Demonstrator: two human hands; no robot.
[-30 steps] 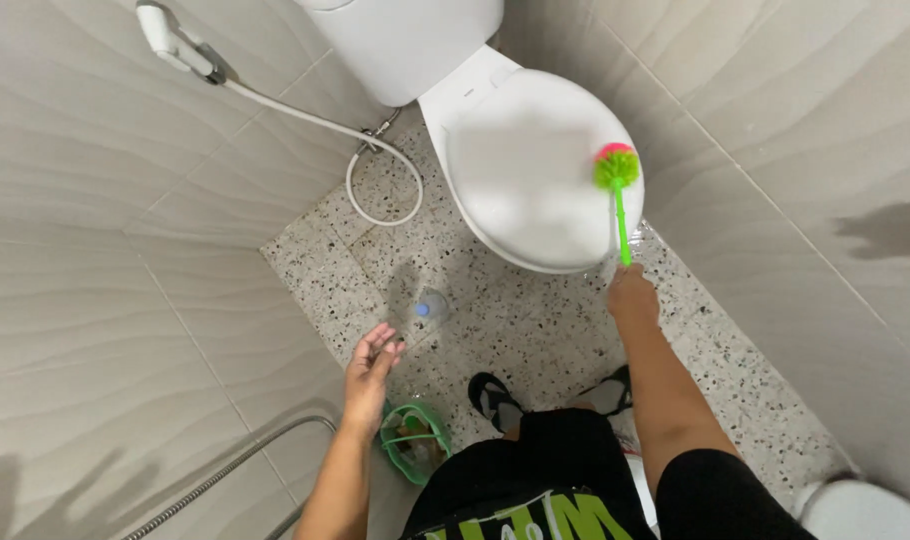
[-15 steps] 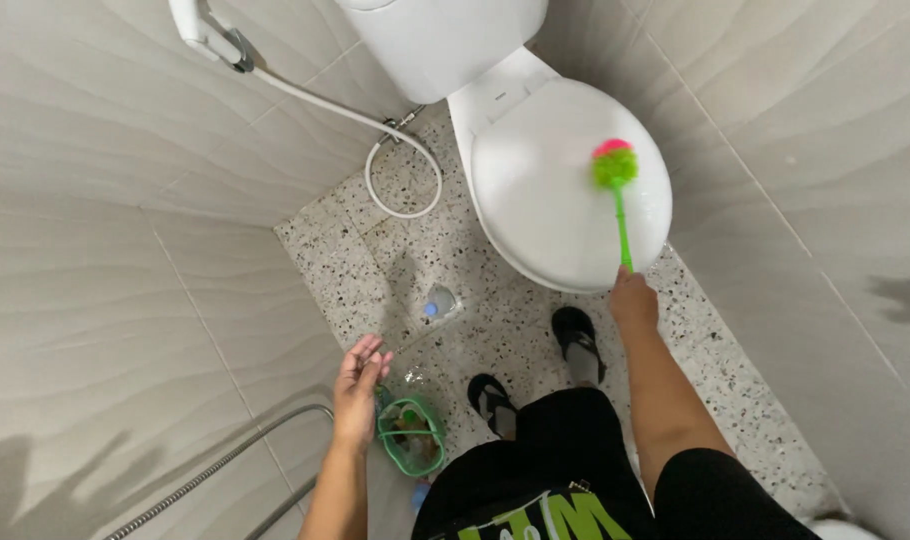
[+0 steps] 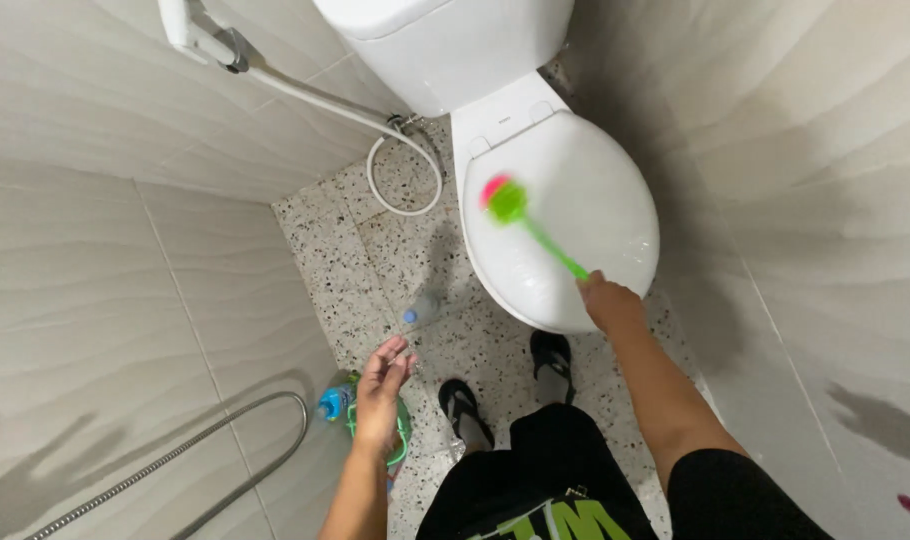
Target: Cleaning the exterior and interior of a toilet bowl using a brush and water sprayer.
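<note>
My right hand (image 3: 608,301) grips the thin green handle of a toilet brush (image 3: 523,219). Its green and pink head rests on the left part of the closed white toilet lid (image 3: 595,190), blurred by motion. My left hand (image 3: 383,388) hangs open and empty over the speckled floor, fingers spread. It hovers just above a green brush holder (image 3: 400,435) and beside a blue-capped bottle (image 3: 332,402) on the floor.
A clear plastic bottle (image 3: 422,309) lies on the terrazzo floor left of the bowl. A white bidet sprayer (image 3: 190,28) and hose (image 3: 375,180) hang on the left tiled wall. A metal hose (image 3: 175,455) runs low left. My sandalled feet (image 3: 552,360) stand before the toilet.
The brush head has swept from the lid's right side to its left. The view has shifted toward the toilet. My left hand stays open above the holder.
</note>
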